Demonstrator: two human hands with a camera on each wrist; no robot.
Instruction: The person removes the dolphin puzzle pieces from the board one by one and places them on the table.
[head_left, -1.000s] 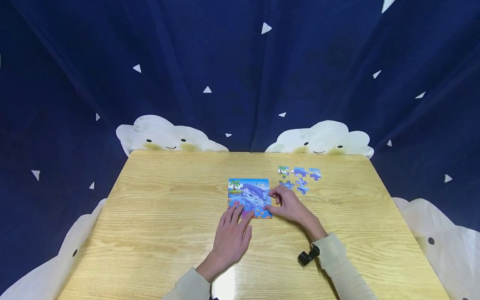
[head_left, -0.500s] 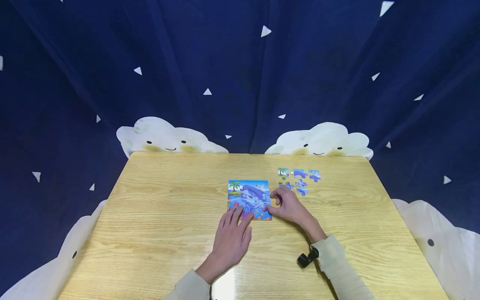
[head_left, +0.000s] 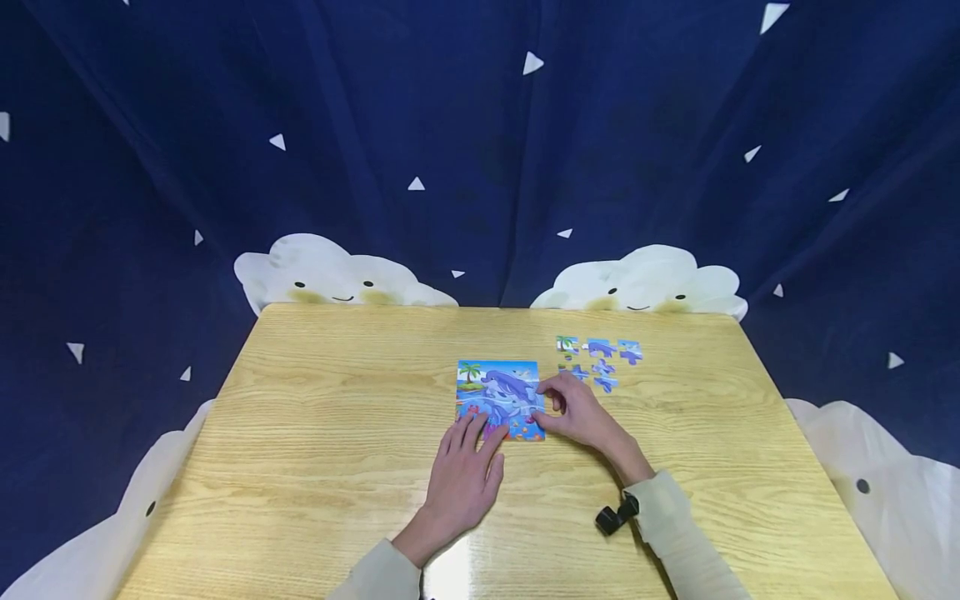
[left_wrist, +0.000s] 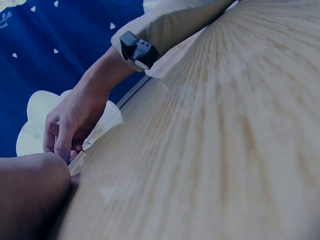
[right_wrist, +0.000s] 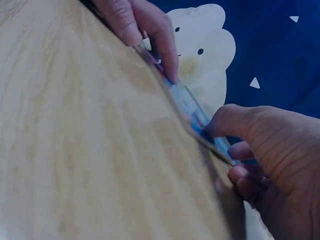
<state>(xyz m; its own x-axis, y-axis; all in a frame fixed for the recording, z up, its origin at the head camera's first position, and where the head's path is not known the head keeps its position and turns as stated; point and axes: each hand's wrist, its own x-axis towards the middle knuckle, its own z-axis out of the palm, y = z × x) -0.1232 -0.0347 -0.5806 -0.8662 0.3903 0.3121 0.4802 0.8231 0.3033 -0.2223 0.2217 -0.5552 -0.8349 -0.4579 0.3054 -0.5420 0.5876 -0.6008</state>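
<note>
A square dolphin jigsaw puzzle (head_left: 510, 379) lies on the wooden table in front of me. My left hand (head_left: 463, 475) rests spread fingertips on its lower edge. At the puzzle's right edge, my right hand (head_left: 581, 410) grips with thumb and curled fingers. In the right wrist view the right thumb lies on top of the puzzle (right_wrist: 192, 107), other fingers bent at its side. Whether that grip takes a single piece or the whole board cannot be told. In the left wrist view the puzzle is mostly hidden behind the left hand (left_wrist: 32, 182).
Several loose puzzle pieces (head_left: 599, 347) lie in two rows beyond the right hand. The wooden table (head_left: 322, 417) stretches to both sides. A dark blue curtain (head_left: 480, 125) with white clouds hangs behind its far edge. Black wrist cameras (head_left: 617, 515) sit at the sleeves.
The right fingers shift very slightly at the puzzle's right edge. The left hand stays in place, and the loose pieces keep their positions.
</note>
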